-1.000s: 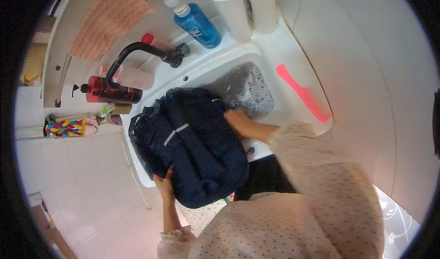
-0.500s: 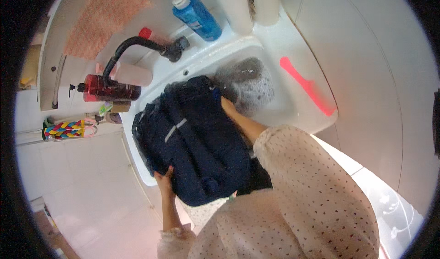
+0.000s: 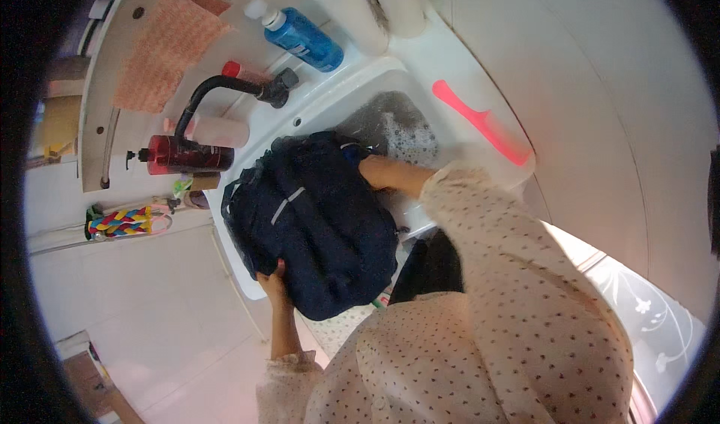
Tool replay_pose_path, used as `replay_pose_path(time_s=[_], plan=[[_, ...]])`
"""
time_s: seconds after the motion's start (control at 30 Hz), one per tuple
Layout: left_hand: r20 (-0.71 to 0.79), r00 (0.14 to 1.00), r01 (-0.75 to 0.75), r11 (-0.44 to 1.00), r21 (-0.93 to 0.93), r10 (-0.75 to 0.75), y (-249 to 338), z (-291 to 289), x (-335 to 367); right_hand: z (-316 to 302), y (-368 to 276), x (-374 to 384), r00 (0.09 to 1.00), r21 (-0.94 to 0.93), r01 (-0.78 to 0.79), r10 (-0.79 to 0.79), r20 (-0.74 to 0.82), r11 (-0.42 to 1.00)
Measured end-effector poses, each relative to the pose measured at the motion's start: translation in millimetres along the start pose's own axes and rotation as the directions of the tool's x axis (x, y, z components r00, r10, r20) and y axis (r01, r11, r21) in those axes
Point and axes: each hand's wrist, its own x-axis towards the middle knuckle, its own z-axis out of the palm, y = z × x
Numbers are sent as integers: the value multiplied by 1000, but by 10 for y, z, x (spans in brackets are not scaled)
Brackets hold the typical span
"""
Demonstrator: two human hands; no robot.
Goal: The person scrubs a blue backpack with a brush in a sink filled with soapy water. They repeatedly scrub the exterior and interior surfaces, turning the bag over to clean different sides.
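A dark navy backpack (image 3: 315, 221) with a short light reflective strip lies tilted across the near left part of the white sink (image 3: 442, 143), partly over its rim. My left hand (image 3: 275, 285) is closed on the bag's lower left edge, thumb on top. At the upper right edge my right hand (image 3: 379, 173) grips the bag; its fingers are tucked out of sight against the fabric. Grey, foamy water (image 3: 409, 128) shows in the basin beyond the bag.
A black faucet (image 3: 217, 83) arches over the sink's left side. A blue pump bottle (image 3: 307, 41) and white bottles (image 3: 349, 11) stand behind. On the right ledge lies a pink comb (image 3: 480, 120). A red pump bottle (image 3: 191, 156) is at left, below a peach cloth (image 3: 165, 53).
The backpack has shifted slightly and turned a little, with both hands still on it. My right wrist is now bent more inward over the bag's edge. The whole view has also shifted.
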Motion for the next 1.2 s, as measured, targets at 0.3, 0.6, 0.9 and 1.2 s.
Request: replay_pose_path(time_s=[0.3,0.6,0.9,1.2], plan=[[390,860,462,827,-321,-329,344,-442,64,-1357,-27,-1578,972,298,-228,200,125,927],[548,787,483,835,-263,-283,872,-584,338,-810,155,-1220,787,110,-463,465,-406,880],[452,841,459,834,-307,-296,813,-591,215,-955,-430,-1625,967,551,-210,256,-7,807],[656,703,503,844,-184,-275,1128,57,596,766,591,1050,672,558,104,356,-649,823]])
